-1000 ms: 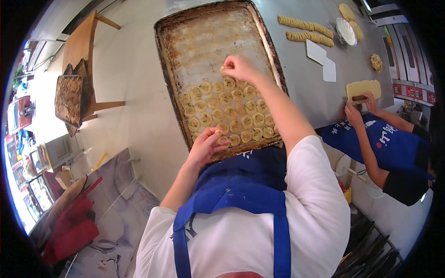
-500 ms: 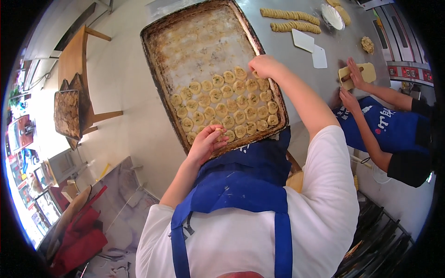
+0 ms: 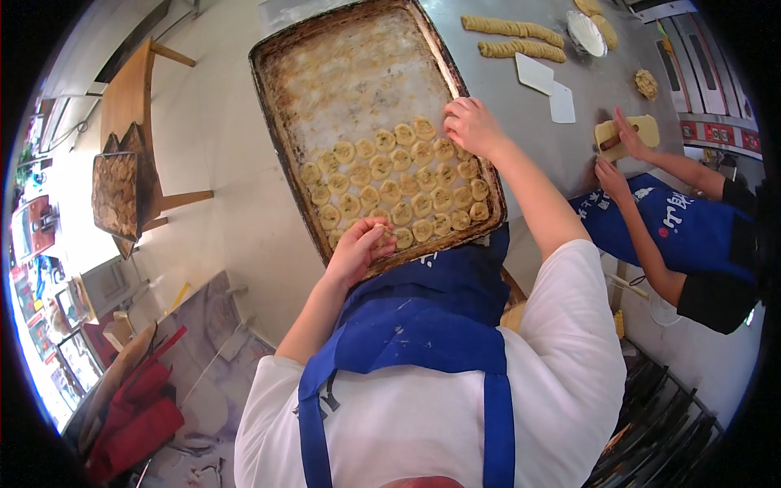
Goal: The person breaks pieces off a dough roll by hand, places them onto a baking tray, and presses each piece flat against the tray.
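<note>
Dough rounds [image 3: 390,192], over thirty, cover the lower half of one large tray [image 3: 350,77] at upper centre, reaching near its lower rim; the upper half lies bare. The left hand [image 3: 360,248] pinches by that rim; the right hand [image 3: 473,128] curls at the right edge. I cannot tell whether either grips dough. Upper right: two ropes [image 3: 521,51], two white scrapers [image 3: 534,74].

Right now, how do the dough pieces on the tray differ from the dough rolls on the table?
The dough pieces are small and round; the dough rolls are long and ridged. The pieces sit in rows on the tray; the rolls lie on the metal table. Both are yellowish.
</note>
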`<move>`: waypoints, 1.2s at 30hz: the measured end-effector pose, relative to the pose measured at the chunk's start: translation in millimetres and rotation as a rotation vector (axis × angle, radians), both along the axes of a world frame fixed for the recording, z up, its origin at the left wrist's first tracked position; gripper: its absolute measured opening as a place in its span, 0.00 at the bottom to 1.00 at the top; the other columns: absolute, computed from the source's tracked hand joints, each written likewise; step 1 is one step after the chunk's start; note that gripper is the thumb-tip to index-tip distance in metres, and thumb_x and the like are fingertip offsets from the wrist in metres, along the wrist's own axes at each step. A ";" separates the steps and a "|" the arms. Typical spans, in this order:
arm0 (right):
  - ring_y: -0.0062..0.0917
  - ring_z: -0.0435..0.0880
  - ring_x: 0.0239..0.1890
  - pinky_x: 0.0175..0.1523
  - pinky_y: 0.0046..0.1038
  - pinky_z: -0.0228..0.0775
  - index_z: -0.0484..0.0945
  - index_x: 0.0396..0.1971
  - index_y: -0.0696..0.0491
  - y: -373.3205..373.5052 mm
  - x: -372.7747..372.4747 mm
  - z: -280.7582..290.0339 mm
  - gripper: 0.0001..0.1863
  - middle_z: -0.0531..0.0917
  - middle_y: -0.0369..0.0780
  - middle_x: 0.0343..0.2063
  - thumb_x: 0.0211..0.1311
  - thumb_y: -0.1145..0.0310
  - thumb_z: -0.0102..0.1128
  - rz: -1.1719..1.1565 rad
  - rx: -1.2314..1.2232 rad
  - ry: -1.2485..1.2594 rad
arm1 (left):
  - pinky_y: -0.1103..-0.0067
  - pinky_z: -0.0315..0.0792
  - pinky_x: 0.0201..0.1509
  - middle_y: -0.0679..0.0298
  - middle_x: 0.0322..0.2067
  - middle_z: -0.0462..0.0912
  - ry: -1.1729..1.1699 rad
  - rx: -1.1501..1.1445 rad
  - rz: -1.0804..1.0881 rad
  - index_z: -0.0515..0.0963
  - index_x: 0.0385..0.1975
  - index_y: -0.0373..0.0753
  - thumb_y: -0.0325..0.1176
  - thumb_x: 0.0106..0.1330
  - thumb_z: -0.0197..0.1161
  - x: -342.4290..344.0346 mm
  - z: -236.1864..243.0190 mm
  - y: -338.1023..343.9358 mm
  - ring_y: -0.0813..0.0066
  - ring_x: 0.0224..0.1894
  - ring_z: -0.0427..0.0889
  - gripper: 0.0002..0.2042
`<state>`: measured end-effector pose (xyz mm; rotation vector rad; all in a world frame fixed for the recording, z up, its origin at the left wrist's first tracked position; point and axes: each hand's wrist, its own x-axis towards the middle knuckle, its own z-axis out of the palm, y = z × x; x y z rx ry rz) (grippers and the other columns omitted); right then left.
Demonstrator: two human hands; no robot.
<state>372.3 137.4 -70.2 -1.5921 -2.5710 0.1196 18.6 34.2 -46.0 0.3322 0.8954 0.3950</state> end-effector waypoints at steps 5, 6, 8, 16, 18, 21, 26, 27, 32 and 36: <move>0.33 0.65 0.61 0.65 0.39 0.54 0.83 0.30 0.52 -20.4 -8.3 3.6 0.11 0.73 0.39 0.52 0.50 0.61 0.70 -0.300 0.128 0.014 | 0.74 0.79 0.50 0.62 0.47 0.76 0.000 -0.012 0.005 0.70 0.49 0.38 0.34 0.72 0.54 1.1 0.0 1.4 0.70 0.45 0.80 0.11; 0.36 0.63 0.62 0.67 0.41 0.52 0.83 0.31 0.52 -23.7 -8.9 3.6 0.14 0.71 0.41 0.55 0.50 0.58 0.70 -0.420 0.168 -0.018 | 0.75 0.79 0.50 0.62 0.47 0.76 -0.001 -0.015 0.009 0.70 0.49 0.38 0.34 0.72 0.54 1.8 1.0 1.7 0.71 0.45 0.80 0.11; 0.37 0.62 0.63 0.67 0.42 0.50 0.83 0.34 0.52 -29.3 -12.9 3.6 0.16 0.71 0.42 0.56 0.50 0.57 0.70 -0.455 0.146 -0.055 | 0.75 0.79 0.50 0.62 0.47 0.76 0.008 -0.018 0.011 0.70 0.49 0.38 0.34 0.72 0.54 1.6 1.4 2.3 0.71 0.45 0.80 0.10; 0.39 0.57 0.66 0.69 0.45 0.47 0.84 0.31 0.50 -24.3 -28.1 -10.7 0.12 0.67 0.42 0.60 0.51 0.59 0.69 -0.615 0.229 0.046 | 0.76 0.78 0.50 0.63 0.46 0.77 0.017 0.006 -0.015 0.70 0.50 0.38 0.33 0.72 0.54 2.8 -0.8 1.5 0.70 0.45 0.81 0.12; 0.38 0.58 0.66 0.69 0.45 0.47 0.85 0.30 0.47 -22.2 -29.0 -15.1 0.08 0.66 0.40 0.61 0.51 0.62 0.69 -0.457 0.193 0.088 | 0.75 0.79 0.50 0.62 0.47 0.76 0.001 -0.005 -0.014 0.70 0.48 0.38 0.33 0.72 0.54 2.5 -1.1 1.4 0.70 0.46 0.80 0.10; 0.37 0.59 0.65 0.68 0.45 0.48 0.84 0.33 0.44 -21.6 -23.3 -16.7 0.08 0.67 0.38 0.61 0.51 0.64 0.68 -0.460 0.171 0.049 | 0.75 0.79 0.50 0.62 0.46 0.76 0.012 -0.002 -0.013 0.70 0.49 0.38 0.33 0.72 0.54 3.9 0.6 0.9 0.70 0.46 0.80 0.10; 0.36 0.60 0.65 0.67 0.45 0.49 0.83 0.36 0.43 -23.6 -27.1 -14.2 0.10 0.68 0.38 0.60 0.53 0.62 0.67 -0.488 0.176 0.013 | 0.75 0.78 0.50 0.62 0.47 0.77 0.005 -0.006 -0.003 0.69 0.51 0.37 0.33 0.72 0.54 4.8 -1.4 -0.5 0.69 0.46 0.81 0.12; 0.36 0.57 0.66 0.68 0.46 0.47 0.82 0.42 0.42 -26.5 -31.6 -13.8 0.13 0.65 0.39 0.62 0.56 0.59 0.64 -0.482 0.154 -0.018 | 0.75 0.78 0.50 0.62 0.47 0.77 -0.002 -0.008 0.002 0.69 0.52 0.37 0.33 0.72 0.54 3.7 -1.6 -1.0 0.68 0.46 0.81 0.12; 0.39 0.47 0.72 0.71 0.52 0.37 0.71 0.60 0.39 -56.1 -47.3 -6.2 0.25 0.52 0.43 0.70 0.65 0.48 0.52 -0.512 0.001 -0.162 | 0.74 0.78 0.50 0.61 0.48 0.77 0.004 -0.025 0.018 0.69 0.52 0.37 0.33 0.72 0.54 0.8 -3.7 -1.2 0.68 0.47 0.81 0.13; 0.40 0.37 0.75 0.71 0.55 0.29 0.63 0.67 0.36 -58.0 -46.3 -0.9 0.31 0.42 0.44 0.73 0.68 0.40 0.42 -0.552 -0.153 -0.215 | 0.75 0.78 0.50 0.62 0.48 0.76 0.025 -0.026 -0.004 0.69 0.52 0.38 0.34 0.72 0.54 3.8 -4.9 -0.1 0.68 0.47 0.81 0.13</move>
